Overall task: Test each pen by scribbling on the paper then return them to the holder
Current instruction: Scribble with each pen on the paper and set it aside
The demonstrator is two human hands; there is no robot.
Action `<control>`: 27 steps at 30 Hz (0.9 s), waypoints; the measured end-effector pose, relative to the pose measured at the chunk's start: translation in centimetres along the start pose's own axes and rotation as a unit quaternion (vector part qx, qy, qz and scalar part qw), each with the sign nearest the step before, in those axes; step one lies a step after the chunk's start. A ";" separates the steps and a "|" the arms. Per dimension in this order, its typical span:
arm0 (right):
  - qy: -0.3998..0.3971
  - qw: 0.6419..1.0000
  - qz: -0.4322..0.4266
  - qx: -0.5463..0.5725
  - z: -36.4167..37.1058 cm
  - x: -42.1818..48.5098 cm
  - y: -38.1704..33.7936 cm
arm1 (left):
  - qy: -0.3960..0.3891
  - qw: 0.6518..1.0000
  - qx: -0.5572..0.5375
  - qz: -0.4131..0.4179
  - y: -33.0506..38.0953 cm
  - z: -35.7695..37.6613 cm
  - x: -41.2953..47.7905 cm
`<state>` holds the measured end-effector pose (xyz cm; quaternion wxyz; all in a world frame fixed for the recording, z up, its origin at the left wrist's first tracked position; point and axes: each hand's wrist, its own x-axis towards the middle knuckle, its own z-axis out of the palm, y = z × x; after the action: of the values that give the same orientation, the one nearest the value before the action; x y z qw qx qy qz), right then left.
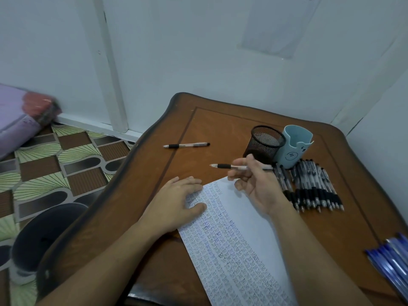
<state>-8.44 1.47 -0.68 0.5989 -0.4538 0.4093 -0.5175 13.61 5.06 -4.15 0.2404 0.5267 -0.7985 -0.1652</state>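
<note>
My right hand [254, 184] pinches a black-grip pen [223, 166] and holds it level above the table, its tip pointing left. My left hand [178, 198] lies flat with spread fingers on the top left corner of the paper [249, 221], a white sheet covered in scribbled marks. A black mesh holder [265, 142] and a light blue holder [295, 149] stand side by side behind my right hand. A row of several black pens [313, 188] lies to the right of the paper. One more pen [186, 145] lies alone at the far left of the table.
Several blue pens [390, 259] lie at the table's right edge. The brown wooden table [220, 124] stands against white walls. A dark stool [44, 235] stands on the patterned floor to the left, and purple bedding [17, 115] lies further back.
</note>
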 end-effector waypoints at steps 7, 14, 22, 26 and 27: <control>-0.055 0.993 -0.007 -0.103 -0.2 0.6 1.0 | -0.004 1.000 -0.006 -0.001 -0.1 -0.1 0.2; -0.015 0.992 -0.019 -0.127 0.4 0.6 2.4 | -0.011 1.000 -0.010 -0.003 -0.1 -0.1 0.3; 0.011 0.980 -0.037 -0.198 1.0 0.3 2.9 | -0.003 1.000 -0.005 0.000 -0.2 -0.1 0.4; 0.004 0.977 -0.043 -0.208 0.9 0.3 2.8 | 0.000 1.000 -0.006 -0.001 0.0 -0.1 0.3; 0.002 0.978 -0.040 -0.207 0.9 0.3 2.8 | -0.002 1.000 -0.009 -0.003 0.0 -0.2 0.3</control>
<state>-6.82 1.45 -3.14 0.4701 -0.5831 0.4897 -0.4463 13.61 4.76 -3.96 0.2430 0.5264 -0.7959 -0.1742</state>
